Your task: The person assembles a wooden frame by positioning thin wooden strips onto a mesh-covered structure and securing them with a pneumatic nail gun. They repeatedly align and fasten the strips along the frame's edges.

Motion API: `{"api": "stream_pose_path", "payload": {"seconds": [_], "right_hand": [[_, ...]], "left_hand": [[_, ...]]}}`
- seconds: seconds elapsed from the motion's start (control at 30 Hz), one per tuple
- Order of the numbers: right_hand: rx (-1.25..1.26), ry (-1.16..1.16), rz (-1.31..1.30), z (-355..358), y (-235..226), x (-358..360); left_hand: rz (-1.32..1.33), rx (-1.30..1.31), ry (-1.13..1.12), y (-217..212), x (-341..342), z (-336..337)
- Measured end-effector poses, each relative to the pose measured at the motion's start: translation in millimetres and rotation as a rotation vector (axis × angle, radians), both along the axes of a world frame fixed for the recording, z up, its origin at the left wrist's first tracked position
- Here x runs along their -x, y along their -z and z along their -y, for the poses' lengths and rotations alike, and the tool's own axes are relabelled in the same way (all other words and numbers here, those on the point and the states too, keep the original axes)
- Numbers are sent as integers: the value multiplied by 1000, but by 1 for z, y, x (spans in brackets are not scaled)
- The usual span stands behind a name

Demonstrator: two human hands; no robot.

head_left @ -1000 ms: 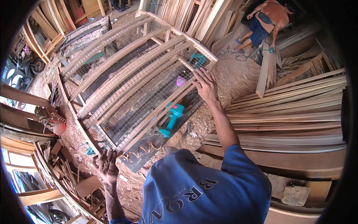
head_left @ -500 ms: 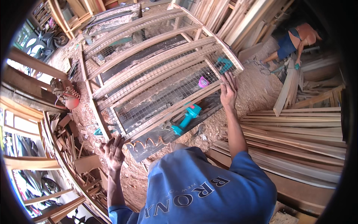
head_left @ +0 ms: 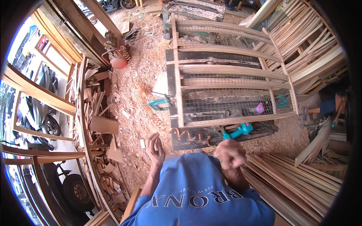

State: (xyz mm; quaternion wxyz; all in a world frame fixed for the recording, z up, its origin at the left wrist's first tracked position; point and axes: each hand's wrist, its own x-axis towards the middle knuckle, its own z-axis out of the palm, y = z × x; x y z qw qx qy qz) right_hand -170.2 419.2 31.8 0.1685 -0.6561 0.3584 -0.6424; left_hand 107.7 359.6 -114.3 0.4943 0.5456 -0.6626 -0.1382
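A wide slatted wooden frame (head_left: 233, 70) with wire mesh lies over dark boards in front of me. My left hand (head_left: 154, 147) is raised near the frame's lower left corner, fingers apart and loosely bent, holding nothing I can see. My right hand (head_left: 230, 153) is smeared by motion close to my chest; its fingers cannot be made out. Just beyond it lies a teal power tool (head_left: 238, 130), resembling a nail gun, on the dark board. An orange coiled hose (head_left: 184, 133) runs left of that tool. A pink round object (head_left: 259, 108) shows through the mesh.
A teal-handled tool (head_left: 158, 104) lies at the frame's left edge. Long planks (head_left: 294, 177) are stacked at my right. Wood scraps (head_left: 100, 126) and a red tank (head_left: 118, 62) stand to the left. Another person (head_left: 332, 103) bends over wood at the far right. Shavings cover the floor.
Both hands have come away from the frame's near corners, the right drawn back toward my chest. The view has turned left, so the frame now appears farther right.
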Motion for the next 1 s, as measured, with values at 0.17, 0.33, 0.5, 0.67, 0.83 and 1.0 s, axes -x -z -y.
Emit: {"api": "stream_pose_path", "payload": {"seconds": [0.17, 0.33, 0.5, 0.67, 0.83, 1.0], "right_hand": [[-189, -252, -283, 60, -16, -131], [-794, -495, -354, 129, 29, -268], [-997, -543, -769, 169, 141, -345], [-1137, -466, -849, 187, 302, -357], [-1341, -299, -548, 197, 367, -336], [-1519, -177, -592, 254, 389, -342]], "left_hand": [[-223, -1016, 70, 151, -135, -40], [984, -1287, 612, 258, -336, -31], [-305, -1198, -290, 236, -458, 11], [-479, -894, -504, 198, -476, 30], [-743, -1200, -511, 233, -416, -31], [-444, -1444, -535, 254, -391, -71]]}}
